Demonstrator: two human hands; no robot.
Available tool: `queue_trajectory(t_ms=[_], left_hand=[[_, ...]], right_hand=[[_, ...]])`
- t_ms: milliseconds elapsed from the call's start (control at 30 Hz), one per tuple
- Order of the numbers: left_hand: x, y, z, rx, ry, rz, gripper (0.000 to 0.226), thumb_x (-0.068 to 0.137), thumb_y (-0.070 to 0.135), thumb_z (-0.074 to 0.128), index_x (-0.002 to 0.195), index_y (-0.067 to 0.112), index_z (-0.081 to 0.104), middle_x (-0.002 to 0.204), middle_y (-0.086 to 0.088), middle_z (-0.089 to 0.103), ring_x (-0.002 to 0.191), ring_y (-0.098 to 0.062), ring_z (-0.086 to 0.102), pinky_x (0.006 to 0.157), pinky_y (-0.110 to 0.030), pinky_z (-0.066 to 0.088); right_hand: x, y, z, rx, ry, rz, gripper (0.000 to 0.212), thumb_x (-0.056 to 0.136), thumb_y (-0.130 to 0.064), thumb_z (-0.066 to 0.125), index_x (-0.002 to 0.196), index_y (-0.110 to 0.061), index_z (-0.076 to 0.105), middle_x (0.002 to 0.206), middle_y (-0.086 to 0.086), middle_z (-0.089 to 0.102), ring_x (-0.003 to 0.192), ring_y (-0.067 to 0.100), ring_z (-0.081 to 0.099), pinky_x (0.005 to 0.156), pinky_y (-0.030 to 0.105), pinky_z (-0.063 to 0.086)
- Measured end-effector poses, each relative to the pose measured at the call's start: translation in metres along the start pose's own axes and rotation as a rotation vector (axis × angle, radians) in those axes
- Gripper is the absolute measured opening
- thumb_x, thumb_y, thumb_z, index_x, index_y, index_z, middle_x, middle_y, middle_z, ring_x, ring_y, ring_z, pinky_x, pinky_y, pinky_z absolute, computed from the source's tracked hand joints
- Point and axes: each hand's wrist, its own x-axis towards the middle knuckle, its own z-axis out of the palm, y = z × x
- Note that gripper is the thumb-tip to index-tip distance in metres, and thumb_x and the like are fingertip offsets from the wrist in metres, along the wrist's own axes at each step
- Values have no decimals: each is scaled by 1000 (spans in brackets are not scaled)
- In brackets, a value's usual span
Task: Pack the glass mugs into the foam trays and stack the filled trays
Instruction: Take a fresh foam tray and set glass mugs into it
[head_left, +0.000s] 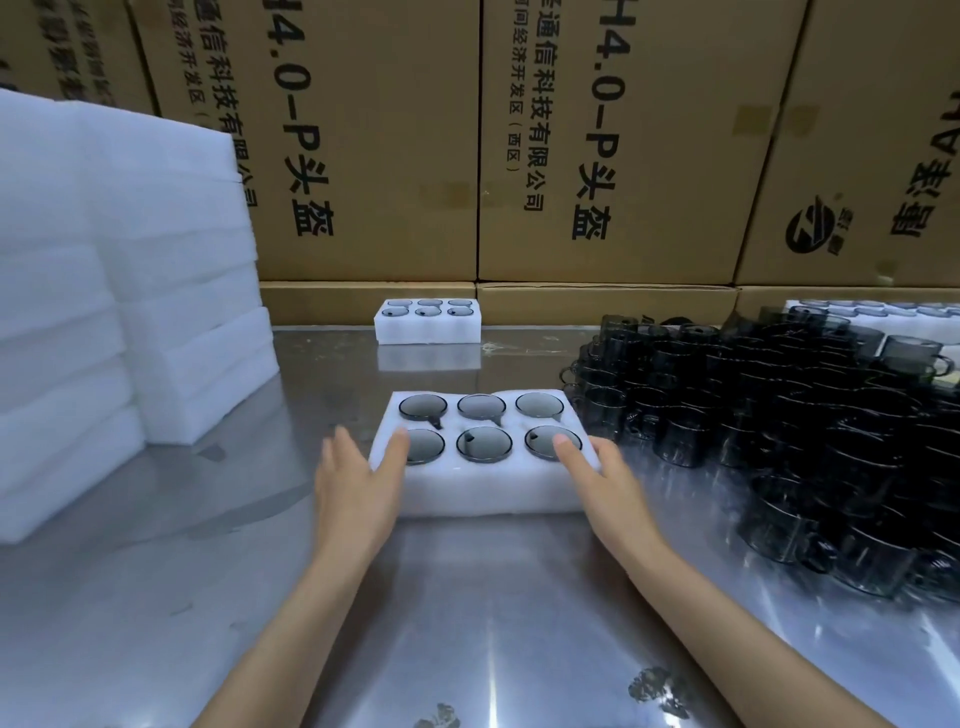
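A white foam tray (483, 491) lies on the steel table in front of me, with a dark glass mug (483, 444) in each of its several round pockets. My left hand (358, 480) rests against the tray's left end, fingers straight, thumb lying over the top edge. My right hand (605, 478) touches the tray's right end, its thumb reaching over the near right mug. A second filled foam tray (428, 332) stands farther back by the boxes. Many loose dark glass mugs (769, 415) crowd the table's right side.
Tall stacks of white foam trays (119, 312) fill the left side of the table. Large cardboard boxes (608, 156) form a wall along the back. Another white tray with mugs (878, 309) shows at the far right behind the loose mugs. The steel tabletop (467, 597) is shiny.
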Motion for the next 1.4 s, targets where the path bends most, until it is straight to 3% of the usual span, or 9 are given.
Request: queue_trajectory(t_ms=[67, 133, 233, 400, 633, 833, 1100, 1233, 1400], left_hand=[[3, -1, 5, -213, -100, -78, 36, 93, 38, 49, 124, 20, 54, 136, 1, 51, 119, -22, 49, 91, -32, 40], [3, -2, 9, -378, -42, -54, 15, 90, 25, 54, 104, 24, 58, 110, 5, 61, 93, -12, 56, 69, -24, 40], [6, -1, 9, -502, 26, -39, 22, 87, 18, 56, 108, 22, 59, 99, 11, 62, 86, 0, 56, 63, -21, 39], [21, -2, 10, -597, 113, 54, 24, 84, 24, 58, 106, 31, 60, 98, 21, 63, 86, 12, 57, 60, -4, 40], [83, -18, 10, -682, 51, -8, 35, 94, 32, 52, 129, 29, 52, 128, 12, 56, 120, -10, 51, 104, -39, 40], [146, -29, 24, -623, 170, -15, 35, 97, 33, 46, 132, 27, 46, 137, 7, 42, 126, -11, 42, 109, -41, 34], [213, -35, 46, -527, 159, 71, 28, 92, 17, 56, 121, 18, 56, 125, 2, 52, 99, -1, 51, 91, -29, 38], [239, -36, 53, -545, 174, 86, 27, 90, 9, 57, 117, 14, 59, 119, 0, 57, 112, -13, 51, 97, -31, 38], [265, -40, 58, -602, 137, 86, 22, 90, 11, 57, 110, 17, 63, 110, 10, 60, 102, -2, 53, 90, -28, 35]], right_hand=[[-3, -6, -1, 101, -21, -11, 27, 88, -50, 54, 106, -31, 61, 106, -17, 63, 105, 6, 57, 79, 20, 41], [-6, -13, -3, 237, -57, -46, 19, 90, -44, 56, 99, -32, 67, 98, -18, 69, 100, 4, 61, 75, 12, 45], [-5, -22, -1, 435, -139, 33, 19, 87, -47, 59, 106, -47, 64, 102, -22, 69, 97, 7, 66, 84, 30, 53], [21, -40, 22, 621, -146, 193, 44, 84, -38, 67, 124, -46, 52, 121, -14, 63, 109, 17, 63, 63, 29, 57], [88, -44, 71, 802, -81, 437, 29, 83, -21, 62, 109, -33, 62, 106, -3, 68, 94, 20, 66, 58, 28, 51], [163, -52, 112, 860, 0, 441, 36, 83, -20, 63, 118, -26, 60, 110, 1, 66, 92, 22, 65, 62, 32, 52], [293, -85, 157, 949, 12, 330, 40, 84, -24, 67, 122, -25, 53, 123, 4, 48, 109, 32, 54, 63, 32, 52], [351, -91, 174, 915, 18, 297, 54, 84, -27, 68, 134, -24, 49, 133, 3, 44, 118, 33, 49, 73, 35, 54], [392, -76, 195, 700, -82, 285, 58, 94, -38, 55, 144, -21, 32, 148, 5, 31, 127, 30, 42, 84, 32, 50]])
